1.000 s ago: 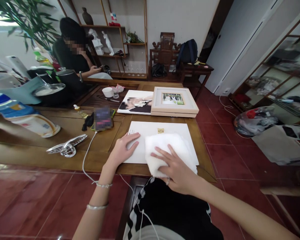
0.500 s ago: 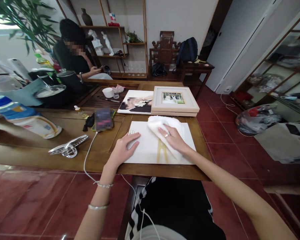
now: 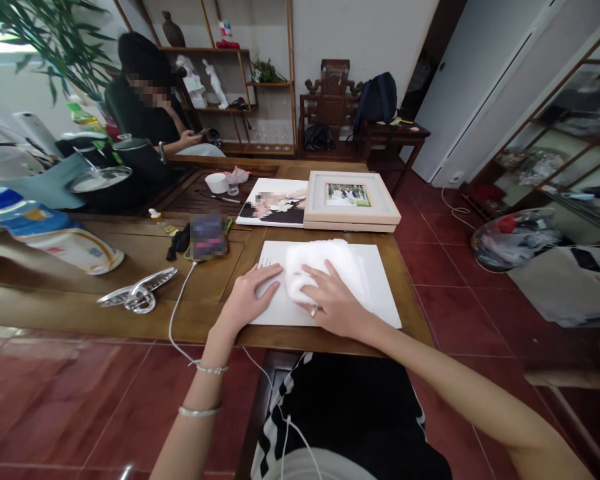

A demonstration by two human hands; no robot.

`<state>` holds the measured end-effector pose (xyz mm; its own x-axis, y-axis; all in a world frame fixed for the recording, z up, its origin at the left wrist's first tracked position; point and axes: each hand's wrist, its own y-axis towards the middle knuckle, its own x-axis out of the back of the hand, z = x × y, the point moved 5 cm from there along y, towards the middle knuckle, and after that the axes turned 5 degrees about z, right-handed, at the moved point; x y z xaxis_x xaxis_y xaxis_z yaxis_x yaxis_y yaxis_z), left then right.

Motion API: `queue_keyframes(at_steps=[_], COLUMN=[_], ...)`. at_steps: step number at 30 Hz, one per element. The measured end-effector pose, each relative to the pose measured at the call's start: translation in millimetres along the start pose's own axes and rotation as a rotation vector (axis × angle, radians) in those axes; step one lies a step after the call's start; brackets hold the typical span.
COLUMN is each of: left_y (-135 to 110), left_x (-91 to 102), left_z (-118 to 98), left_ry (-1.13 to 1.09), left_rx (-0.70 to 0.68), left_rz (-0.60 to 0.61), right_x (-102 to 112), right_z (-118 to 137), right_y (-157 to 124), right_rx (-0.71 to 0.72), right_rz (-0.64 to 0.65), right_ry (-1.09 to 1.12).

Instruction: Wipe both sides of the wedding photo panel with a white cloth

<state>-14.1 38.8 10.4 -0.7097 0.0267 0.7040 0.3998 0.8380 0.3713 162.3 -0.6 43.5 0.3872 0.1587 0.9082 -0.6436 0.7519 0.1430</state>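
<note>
A flat white board [image 3: 385,293] lies on the wooden table's near edge, with small print at its upper left. My left hand [image 3: 247,297] rests on the board's left side, fingers stretched out and thumb apart, holding nothing. On the board sits a bunched white cloth [image 3: 325,253]. My right hand [image 3: 337,300], with a ring on one finger, presses down on this cloth and grips its left and near part between slightly spread fingers. The cloth and hand hide the middle of the board.
Behind the board are a light wooden picture frame [image 3: 353,217] and a photo panel [image 3: 273,203]. To the left lie a phone [image 3: 207,237] with a white cable, a shiny metal object [image 3: 139,293] and a bottle [image 3: 55,233]. A person [image 3: 145,100] sits across the table.
My right hand has drawn the cloth left and toward me, and its fingers have spread. The yellow mark seen on the board before is now covered or gone. My left hand stays put.
</note>
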Motion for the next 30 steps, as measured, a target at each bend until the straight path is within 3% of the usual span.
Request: queue_keyframes(at_steps=[5, 9, 14, 18, 22, 26, 30], left_y=[0.1, 0.1, -0.1, -0.4, -1.0, -0.7, 0.5], left_x=[0.8, 1.3, 0.8, 0.3, -0.9, -1.0, -0.7], left_z=[-1.0, -1.4, -0.5, 2.1, 3.6, 3.5, 2.4], left_ry=[0.015, 0.012, 0.003, -0.038, -0.037, -0.028, -0.030], left_rx=[0.005, 0.002, -0.006, 0.007, 0.007, 0.005, 0.003], left_rz=[0.004, 0.024, 0.020, -0.019, -0.013, -0.005, -0.007], right_x=[2.7, 12.2, 23.7, 24.5, 24.5, 20.5, 8.4], right_z=[37.6, 48.7, 25.7, -5.2, -24.9, -30.7, -22.2], right_y=[-34.2, -42.4, -24.8, -0.3, 31.1, 56.0, 54.1], right_rx=[0.063, 0.099, 0.011, -0.100, -0.117, -0.104, -0.082], right_rz=[0.116, 0.229, 0.203, 0.139, 0.066, 0.028, 0.054], right_ry=[0.108, 0.217, 0.297, 0.257, 0.171, -0.039, -0.138])
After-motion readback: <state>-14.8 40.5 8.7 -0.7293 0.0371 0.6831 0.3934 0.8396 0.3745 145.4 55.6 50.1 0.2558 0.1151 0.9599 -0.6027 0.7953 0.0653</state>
